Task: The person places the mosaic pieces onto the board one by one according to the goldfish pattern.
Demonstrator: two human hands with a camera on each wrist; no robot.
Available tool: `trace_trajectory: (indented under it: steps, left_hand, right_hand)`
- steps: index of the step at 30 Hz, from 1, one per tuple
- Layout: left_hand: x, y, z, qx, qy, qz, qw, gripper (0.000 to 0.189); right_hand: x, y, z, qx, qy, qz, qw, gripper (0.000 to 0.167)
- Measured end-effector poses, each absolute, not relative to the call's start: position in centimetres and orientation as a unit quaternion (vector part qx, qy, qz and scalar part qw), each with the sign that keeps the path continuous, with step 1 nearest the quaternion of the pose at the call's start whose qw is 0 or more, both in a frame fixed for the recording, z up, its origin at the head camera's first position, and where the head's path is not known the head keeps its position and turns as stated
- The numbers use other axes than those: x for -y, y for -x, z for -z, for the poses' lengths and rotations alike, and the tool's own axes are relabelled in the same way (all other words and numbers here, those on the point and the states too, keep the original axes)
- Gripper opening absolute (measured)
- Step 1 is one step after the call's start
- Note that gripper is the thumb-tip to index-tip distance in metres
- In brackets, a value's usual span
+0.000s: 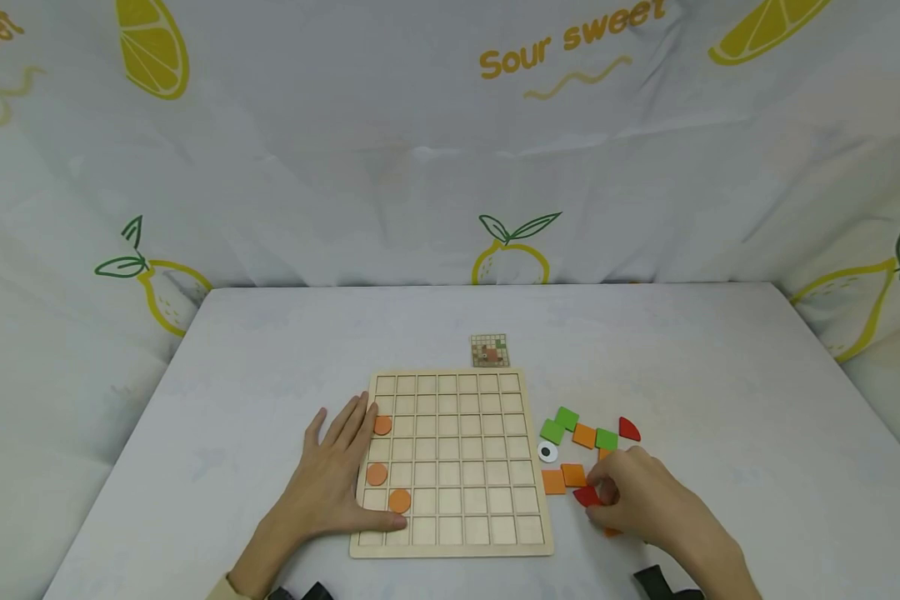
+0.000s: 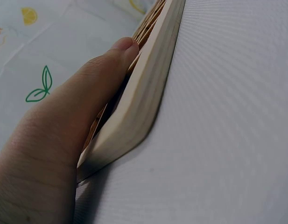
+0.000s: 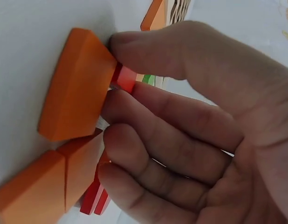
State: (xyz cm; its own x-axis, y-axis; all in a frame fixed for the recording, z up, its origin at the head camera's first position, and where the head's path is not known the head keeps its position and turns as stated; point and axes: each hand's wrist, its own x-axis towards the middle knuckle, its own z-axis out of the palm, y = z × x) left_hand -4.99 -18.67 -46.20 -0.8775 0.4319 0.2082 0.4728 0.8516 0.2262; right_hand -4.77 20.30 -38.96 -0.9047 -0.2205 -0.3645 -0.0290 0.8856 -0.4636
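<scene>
My left hand (image 1: 330,483) rests on the left side of a wooden grid board (image 1: 450,551), fingers spread along its left edge and thumb straight across the lower left corner. In the left wrist view the thumb (image 2: 97,77) lies over the board's rim (image 2: 148,88). Several orange discs, such as one orange disc (image 1: 400,501), sit in cells near that hand. Right of the board, my right hand (image 1: 641,496) has its thumb and fingers curled about a red quarter-circle tile (image 1: 587,497). In the right wrist view an orange tile (image 3: 76,86) lies by the fingertips, partly covering the red tile (image 3: 126,78).
Green tiles (image 1: 551,431), orange tiles (image 1: 553,482), a white eye disc (image 1: 547,452) and another red quarter-circle (image 1: 629,429) lie right of the board. A small pattern card (image 1: 490,351) lies behind it. Black straps (image 1: 656,582) show at the front edge.
</scene>
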Motion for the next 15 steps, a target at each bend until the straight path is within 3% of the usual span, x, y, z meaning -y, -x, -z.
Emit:
trace_trajectory:
  steps: [5,15]
  left_hand:
    - [18.7,5.0,46.3,0.959,0.236,0.135,0.077,0.143]
    - [18.7,5.0,46.3,0.959,0.236,0.142,0.074,0.143]
  right_hand:
    - [-20.3,4.5,38.6,-0.951,0.085,0.215,0.205,0.012]
    - [-19.5,4.1,37.8,-0.945,0.189,0.226,0.141,0.033]
